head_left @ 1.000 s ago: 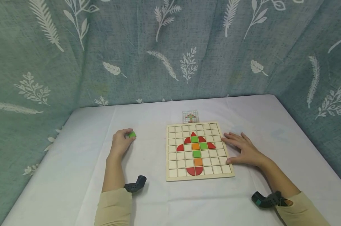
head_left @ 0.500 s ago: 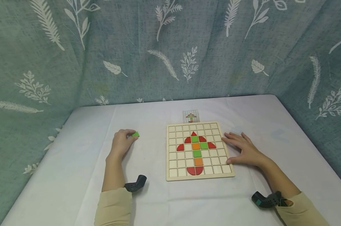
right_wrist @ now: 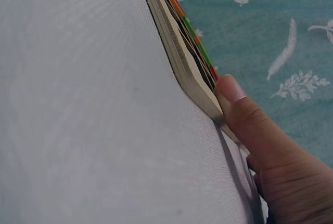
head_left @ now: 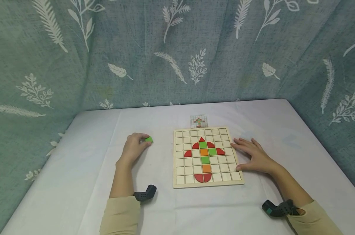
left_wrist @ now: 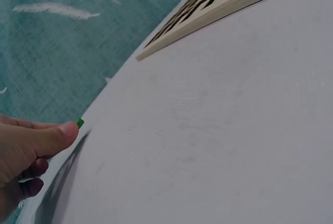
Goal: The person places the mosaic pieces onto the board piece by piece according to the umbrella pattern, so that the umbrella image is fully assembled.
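My left hand pinches a small green tile between thumb and fingers, left of the wooden grid board. Only a corner of that tile shows past the thumb in the left wrist view. Red, green and orange pieces lie in the board's cells as an arrow-like figure, with a red triangle at its tip and two red quarter-rounds at its base. My right hand rests against the board's right edge, fingers spread; its thumb touches the rim in the right wrist view.
A small pattern card with a similar coloured figure lies just behind the board. White cloth covers the table. A teal leaf-print curtain hangs behind and at both sides. Each wrist carries a black camera mount.
The left hand has moved right toward the board, carrying the green tile. My right hand and the board have stayed in place.
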A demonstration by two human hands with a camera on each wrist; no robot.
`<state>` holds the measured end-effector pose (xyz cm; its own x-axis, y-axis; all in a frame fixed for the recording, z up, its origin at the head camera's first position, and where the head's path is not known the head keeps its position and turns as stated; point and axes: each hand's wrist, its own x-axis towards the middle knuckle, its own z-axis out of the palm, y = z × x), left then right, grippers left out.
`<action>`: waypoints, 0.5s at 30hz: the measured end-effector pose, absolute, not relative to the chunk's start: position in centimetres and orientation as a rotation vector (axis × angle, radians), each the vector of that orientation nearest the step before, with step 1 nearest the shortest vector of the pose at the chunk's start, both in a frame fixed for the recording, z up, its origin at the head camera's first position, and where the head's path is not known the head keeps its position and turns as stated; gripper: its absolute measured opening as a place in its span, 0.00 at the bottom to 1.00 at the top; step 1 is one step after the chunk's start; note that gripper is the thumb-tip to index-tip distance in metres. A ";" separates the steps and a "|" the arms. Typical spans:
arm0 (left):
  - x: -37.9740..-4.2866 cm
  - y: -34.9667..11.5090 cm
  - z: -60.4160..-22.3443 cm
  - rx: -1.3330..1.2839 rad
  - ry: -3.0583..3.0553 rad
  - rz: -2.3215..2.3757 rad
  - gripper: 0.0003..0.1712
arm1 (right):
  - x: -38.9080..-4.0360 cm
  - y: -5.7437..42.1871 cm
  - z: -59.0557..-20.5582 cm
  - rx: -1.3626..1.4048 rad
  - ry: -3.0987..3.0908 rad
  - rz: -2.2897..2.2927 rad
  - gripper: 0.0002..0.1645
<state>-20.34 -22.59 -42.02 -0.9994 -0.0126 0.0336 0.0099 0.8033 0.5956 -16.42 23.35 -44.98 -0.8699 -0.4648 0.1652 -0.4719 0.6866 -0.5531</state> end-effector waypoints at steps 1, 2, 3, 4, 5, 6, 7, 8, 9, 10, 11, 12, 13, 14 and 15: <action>-20.3 -22.4 -41.9 -0.006 -2.949 -0.982 0.22 | -16.4 23.3 -45.0 0.798 -2.873 0.947 0.53; -20.3 -22.2 -41.8 -0.011 -2.951 -0.988 0.22 | -16.4 23.3 -45.0 0.798 -2.872 0.946 0.53; -20.3 -22.0 -41.7 -0.018 -2.953 -0.988 0.22 | -16.4 23.3 -45.0 0.798 -2.871 0.944 0.53; -20.4 -21.7 -41.6 -0.027 -2.953 -0.986 0.22 | -16.4 23.3 -44.9 0.798 -2.871 0.945 0.53; -20.4 -21.5 -41.6 -0.034 -2.952 -0.982 0.22 | -16.4 23.3 -44.9 0.797 -2.870 0.946 0.53; -20.4 -21.3 -41.5 -0.043 -2.950 -0.973 0.22 | -16.4 23.3 -44.9 0.796 -2.870 0.945 0.53; -20.5 -21.1 -41.5 -0.050 -2.949 -0.970 0.22 | -16.3 23.3 -44.9 0.793 -2.872 0.943 0.53; -20.5 -20.9 -41.4 -0.059 -2.947 -0.967 0.22 | -16.3 23.3 -44.9 0.791 -2.873 0.943 0.53; -20.6 -20.6 -41.4 -0.063 -2.943 -0.963 0.22 | -16.3 23.3 -44.9 0.791 -2.872 0.942 0.53; -20.6 -20.4 -41.4 -0.069 -2.942 -0.967 0.21 | -16.3 23.3 -44.9 0.791 -2.872 0.941 0.53; -20.6 -20.3 -41.4 -0.070 -2.940 -0.978 0.21 | -16.3 23.3 -44.9 0.791 -2.872 0.939 0.53; -20.5 -20.1 -41.3 -0.070 -2.941 -0.992 0.21 | -16.3 23.3 -44.9 0.791 -2.872 0.935 0.53; -20.5 -19.9 -41.2 -0.070 -2.942 -1.006 0.21 | -16.3 23.3 -44.9 0.793 -2.872 0.935 0.53; -20.4 -19.8 -41.1 -0.069 -2.940 -1.020 0.21 | -16.3 23.3 -44.8 0.795 -2.872 0.933 0.53; -20.4 -19.6 -41.1 -0.072 -2.936 -1.041 0.21 | -16.4 23.3 -44.8 0.796 -2.872 0.933 0.53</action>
<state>-20.43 -19.60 -41.05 -0.9986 0.0347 0.0393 0.0517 0.7758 0.6289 -16.36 23.25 -44.83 -0.8698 -0.4635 0.1692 -0.4744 0.6916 -0.5445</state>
